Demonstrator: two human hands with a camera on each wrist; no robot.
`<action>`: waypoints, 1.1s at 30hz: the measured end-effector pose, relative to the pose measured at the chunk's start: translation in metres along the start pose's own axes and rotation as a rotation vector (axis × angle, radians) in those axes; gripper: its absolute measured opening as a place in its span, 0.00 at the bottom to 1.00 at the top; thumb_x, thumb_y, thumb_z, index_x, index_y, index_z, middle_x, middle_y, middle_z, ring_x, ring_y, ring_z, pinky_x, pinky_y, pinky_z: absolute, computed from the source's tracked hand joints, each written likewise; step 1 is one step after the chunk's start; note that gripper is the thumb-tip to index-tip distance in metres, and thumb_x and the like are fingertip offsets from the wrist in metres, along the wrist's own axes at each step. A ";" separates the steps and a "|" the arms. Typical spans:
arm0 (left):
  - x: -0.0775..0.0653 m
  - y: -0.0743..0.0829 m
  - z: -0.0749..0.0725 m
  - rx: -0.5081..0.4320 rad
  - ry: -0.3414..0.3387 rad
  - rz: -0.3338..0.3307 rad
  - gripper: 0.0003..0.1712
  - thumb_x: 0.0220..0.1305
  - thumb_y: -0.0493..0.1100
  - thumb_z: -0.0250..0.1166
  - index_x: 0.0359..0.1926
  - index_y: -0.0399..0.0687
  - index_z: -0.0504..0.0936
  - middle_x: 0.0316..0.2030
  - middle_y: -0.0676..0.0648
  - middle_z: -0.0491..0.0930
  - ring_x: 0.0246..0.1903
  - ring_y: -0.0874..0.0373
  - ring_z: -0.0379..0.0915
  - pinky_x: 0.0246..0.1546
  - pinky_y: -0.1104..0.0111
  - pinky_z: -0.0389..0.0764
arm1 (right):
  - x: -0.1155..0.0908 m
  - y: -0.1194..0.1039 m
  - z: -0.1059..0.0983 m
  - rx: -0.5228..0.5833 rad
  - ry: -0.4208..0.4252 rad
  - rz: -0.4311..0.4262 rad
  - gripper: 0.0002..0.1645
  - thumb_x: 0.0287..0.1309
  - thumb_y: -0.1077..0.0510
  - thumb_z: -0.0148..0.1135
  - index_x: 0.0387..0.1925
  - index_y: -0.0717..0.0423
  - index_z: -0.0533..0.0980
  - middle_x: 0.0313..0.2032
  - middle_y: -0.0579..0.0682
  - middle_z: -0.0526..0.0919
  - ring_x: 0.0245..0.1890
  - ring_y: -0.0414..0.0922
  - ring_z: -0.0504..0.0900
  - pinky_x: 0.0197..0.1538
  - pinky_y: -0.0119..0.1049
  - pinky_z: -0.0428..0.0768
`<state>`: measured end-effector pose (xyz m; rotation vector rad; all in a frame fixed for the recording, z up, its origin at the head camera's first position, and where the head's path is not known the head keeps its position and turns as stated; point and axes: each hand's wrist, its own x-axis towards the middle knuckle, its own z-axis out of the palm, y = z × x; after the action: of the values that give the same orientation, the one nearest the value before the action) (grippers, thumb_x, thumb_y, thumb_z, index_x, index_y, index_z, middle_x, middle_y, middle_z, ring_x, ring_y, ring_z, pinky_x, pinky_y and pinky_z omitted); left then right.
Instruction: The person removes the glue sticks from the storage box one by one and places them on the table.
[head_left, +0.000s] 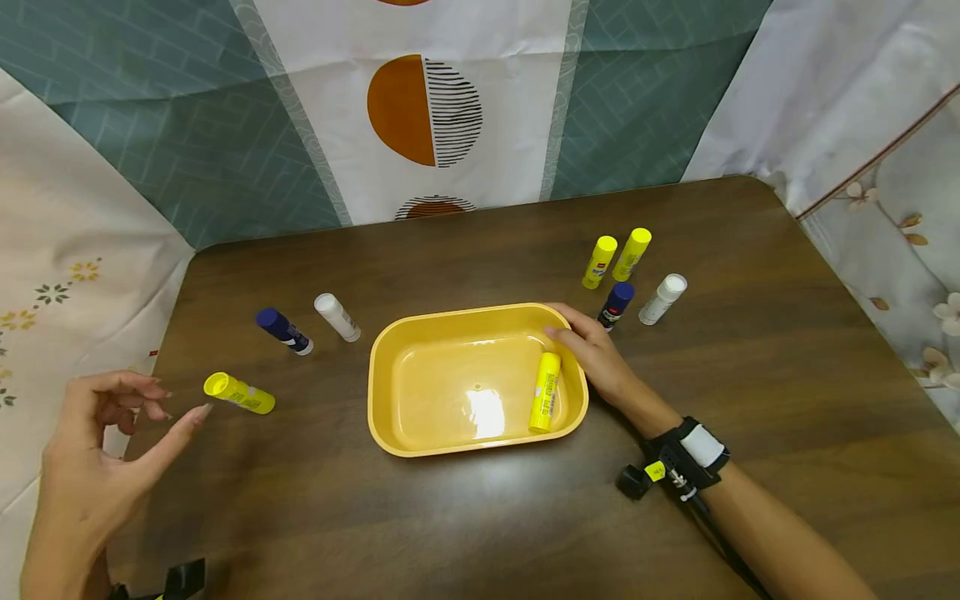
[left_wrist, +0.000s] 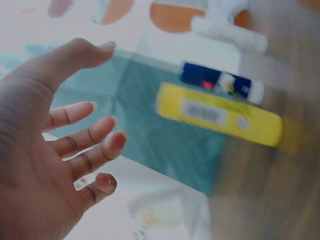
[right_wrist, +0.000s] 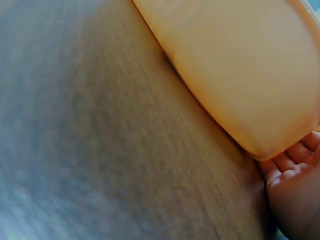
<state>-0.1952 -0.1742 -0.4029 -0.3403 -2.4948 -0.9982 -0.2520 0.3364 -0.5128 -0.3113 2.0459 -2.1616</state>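
My left hand point(head_left: 105, 458), at the table's left side, has its thumb and fingers spread apart and holds nothing. Just beyond its fingertips a yellow glue stick point(head_left: 240, 393) stands upright. Behind that one are a dark blue glue stick point(head_left: 285, 332) and a white glue stick point(head_left: 337, 317), both upright in the left wrist view. With the thumb over the rim and fingers outside, my right hand point(head_left: 596, 350) grips the right back corner of a yellow plastic tray point(head_left: 427, 383). Inside the tray, at its right end, is another yellow glue stick point(head_left: 545, 392).
Beyond my right hand stand two yellow glue sticks point(head_left: 600, 262), a dark blue one point(head_left: 617, 305) partly behind the hand, and a white one point(head_left: 663, 299). The brown wooden table point(head_left: 480, 525) meets a patterned curtain point(head_left: 517, 125) at its back edge.
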 end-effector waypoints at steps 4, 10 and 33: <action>0.016 0.020 0.000 -0.076 0.057 0.165 0.33 0.54 0.38 0.77 0.49 0.16 0.71 0.44 0.57 0.77 0.36 0.71 0.70 0.41 0.79 0.62 | -0.001 0.001 -0.005 0.007 0.016 0.003 0.23 0.76 0.58 0.49 0.67 0.60 0.70 0.58 0.61 0.76 0.50 0.51 0.79 0.53 0.36 0.81; 0.041 0.048 0.001 -0.160 0.099 0.261 0.33 0.56 0.44 0.77 0.41 0.15 0.74 0.39 0.56 0.78 0.36 0.71 0.69 0.43 0.79 0.63 | -0.001 0.001 -0.009 -0.012 0.021 0.011 0.24 0.76 0.57 0.50 0.68 0.60 0.70 0.58 0.60 0.76 0.51 0.51 0.79 0.53 0.36 0.81; 0.064 0.158 0.224 -0.115 -0.772 0.336 0.18 0.69 0.52 0.66 0.54 0.50 0.77 0.37 0.51 0.79 0.29 0.60 0.72 0.29 0.69 0.75 | -0.001 0.003 -0.002 -0.007 -0.005 0.001 0.23 0.75 0.59 0.49 0.67 0.60 0.71 0.57 0.59 0.77 0.49 0.51 0.80 0.52 0.38 0.82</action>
<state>-0.2585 0.0991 -0.4241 -1.3513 -2.8672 -0.9908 -0.2517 0.3387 -0.5158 -0.3161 2.0506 -2.1512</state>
